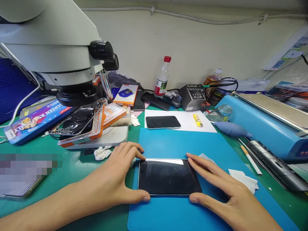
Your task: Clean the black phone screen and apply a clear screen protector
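Observation:
A smartphone point(168, 178) with a dark, glossy screen lies sideways on the blue mat point(173, 215), face up. My left hand point(122, 176) grips its left end, thumb at the near edge and fingertips at the far edge. At the right end, my right hand point(221, 189) holds it the same way, between thumb and fingers. White light reflects along the far edge of the screen. A crumpled white tissue point(102, 153) lies beyond my left wrist, and a folded white wipe point(244, 179) rests by my right hand.
Beyond the mat, another phone point(163, 122) and a yellow lighter point(198, 120) lie on white paper point(187, 123). A microscope point(62, 61) overhangs the left side above stacked boxes and phone parts. A blue machine point(262, 125), a blower bulb point(232, 129) and a cigarette point(251, 160) are at right.

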{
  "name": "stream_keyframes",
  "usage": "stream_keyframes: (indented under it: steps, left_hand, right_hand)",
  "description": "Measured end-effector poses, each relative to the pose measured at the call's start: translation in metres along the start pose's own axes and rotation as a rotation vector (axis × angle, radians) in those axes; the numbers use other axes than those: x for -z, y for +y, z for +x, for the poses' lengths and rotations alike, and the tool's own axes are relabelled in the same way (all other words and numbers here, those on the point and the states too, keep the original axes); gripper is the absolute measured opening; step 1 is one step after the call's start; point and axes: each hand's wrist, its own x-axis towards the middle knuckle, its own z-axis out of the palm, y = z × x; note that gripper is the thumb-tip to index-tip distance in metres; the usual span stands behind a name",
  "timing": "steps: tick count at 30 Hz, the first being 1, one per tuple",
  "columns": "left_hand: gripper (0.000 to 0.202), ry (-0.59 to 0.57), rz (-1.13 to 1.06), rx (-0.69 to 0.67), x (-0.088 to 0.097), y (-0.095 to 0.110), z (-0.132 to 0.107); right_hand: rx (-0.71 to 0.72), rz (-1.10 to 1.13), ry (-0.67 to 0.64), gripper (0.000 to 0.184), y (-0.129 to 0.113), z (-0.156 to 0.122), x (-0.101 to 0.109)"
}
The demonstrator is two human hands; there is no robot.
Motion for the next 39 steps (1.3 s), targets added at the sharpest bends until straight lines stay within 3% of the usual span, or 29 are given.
stream_keyframes:
  steps: [9, 19, 31, 39]
  left_hand:
    - [0.061, -0.009, 0.058, -0.006, 0.003, 0.002, 0.0]
    - [0.061, -0.033, 0.27, -0.144, 0.01, 0.004, 0.003]
    - [0.064, 0.021, 0.544, -0.447, 0.013, 0.004, 0.004]
    - [0.062, 0.059, 0.578, -0.55, 0.013, 0.002, 0.007]
  right_hand:
    - [0.009, -0.036, -0.009, 0.07, 0.0, -0.001, 0.002]
    - [-0.001, -0.021, 0.01, 0.072, -0.005, -0.002, 0.001]
    - [0.014, -0.062, 0.01, 0.069, -0.005, -0.005, 0.001]
    - [-0.005, -0.053, 0.008, 0.07, -0.007, -0.004, 0.0]
